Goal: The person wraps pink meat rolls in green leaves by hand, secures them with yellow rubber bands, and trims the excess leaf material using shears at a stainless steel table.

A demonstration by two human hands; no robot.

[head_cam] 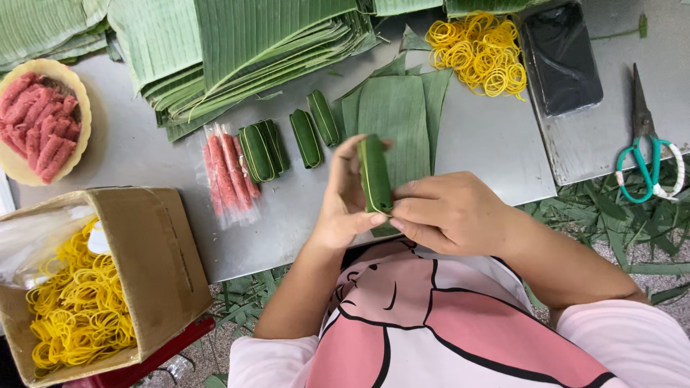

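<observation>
Here the left hand (345, 205) curls partly closed behind a small leaf-wrapped roll (374, 176), held upright above the grey table (496, 144) edge, thumb and fingers cupping its back. The roll looks light, soft and springy, best pinched mid-length so the wrap stays tight. The right hand (449, 212) closes on its lower end, fingertips pressing the leaf.

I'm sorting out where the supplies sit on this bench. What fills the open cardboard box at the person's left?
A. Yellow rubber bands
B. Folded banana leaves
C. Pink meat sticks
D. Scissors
A: the cardboard box holds a heap of yellow rubber bands, while the pink meat sticks lie in the bowl and the green-handled scissors lie on the far side of the table.
</observation>
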